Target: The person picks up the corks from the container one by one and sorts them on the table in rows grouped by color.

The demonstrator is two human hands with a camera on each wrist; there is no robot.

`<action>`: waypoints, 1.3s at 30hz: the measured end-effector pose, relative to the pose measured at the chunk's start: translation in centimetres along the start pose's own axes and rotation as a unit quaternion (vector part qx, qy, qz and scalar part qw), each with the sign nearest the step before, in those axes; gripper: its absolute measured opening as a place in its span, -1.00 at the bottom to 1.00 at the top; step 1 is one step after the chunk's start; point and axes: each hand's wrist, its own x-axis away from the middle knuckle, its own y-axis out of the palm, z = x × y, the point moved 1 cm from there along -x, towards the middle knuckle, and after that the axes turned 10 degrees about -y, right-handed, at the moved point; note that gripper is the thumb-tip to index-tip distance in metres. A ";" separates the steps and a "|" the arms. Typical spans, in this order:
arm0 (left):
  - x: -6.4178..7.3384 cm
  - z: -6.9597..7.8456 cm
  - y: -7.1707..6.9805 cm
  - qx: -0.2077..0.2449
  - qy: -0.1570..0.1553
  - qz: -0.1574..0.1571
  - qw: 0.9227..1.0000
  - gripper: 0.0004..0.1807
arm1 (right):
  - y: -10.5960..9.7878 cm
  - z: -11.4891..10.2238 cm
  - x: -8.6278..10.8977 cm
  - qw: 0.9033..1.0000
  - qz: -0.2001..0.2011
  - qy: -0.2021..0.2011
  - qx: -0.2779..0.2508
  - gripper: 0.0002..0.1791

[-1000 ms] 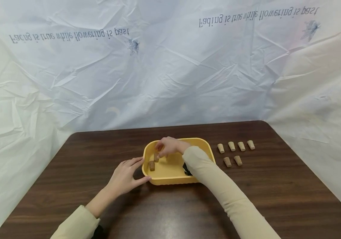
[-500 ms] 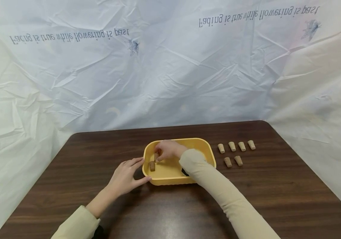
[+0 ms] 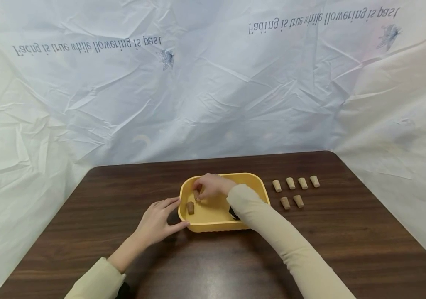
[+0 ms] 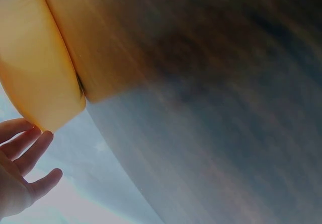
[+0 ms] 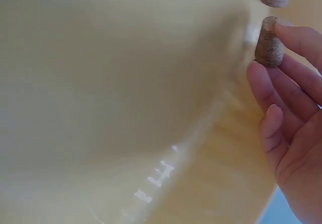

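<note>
In the head view my right hand (image 3: 213, 185) reaches into a shallow yellow tray (image 3: 216, 227). Its thumb and fingers pinch a brown cork stopper (image 5: 270, 48), clearly seen in the right wrist view. A second brown cork stopper (image 3: 190, 208) stands near it, at the left end of the tray floor. My left hand (image 3: 157, 220) touches the tray's left end with its fingers spread and straight, the thumb at the front corner. The left wrist view shows fingertips against the yellow wall (image 4: 40, 58).
Right of the tray, several pale cork stoppers (image 3: 290, 183) lie in a row on the dark wooden table (image 3: 213, 265), with two browner ones (image 3: 298, 201) in front. A white cloth (image 3: 213, 83) with printed lettering hangs behind and at the sides.
My right hand has reached down to the farther cork stopper in the tray, and its fingers have closed on it. My left hand has stayed in place at the tray.
</note>
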 end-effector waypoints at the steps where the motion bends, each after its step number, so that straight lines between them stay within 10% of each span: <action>1: 0.0 0.0 0.0 -0.001 0.001 0.001 1.000 -0.25 | -0.4 -0.1 0.2 1.000 -0.002 0.002 -0.004 -0.62; 21: -0.1 0.1 0.1 0.002 -0.004 0.002 1.000 -0.24 | -5.9 1.6 6.5 0.997 0.031 -0.060 -0.030 -0.58; 39: 0.0 0.1 0.0 0.000 0.004 0.012 1.000 -0.25 | -6.6 4.8 14.8 0.994 0.084 -0.029 -0.058 -0.57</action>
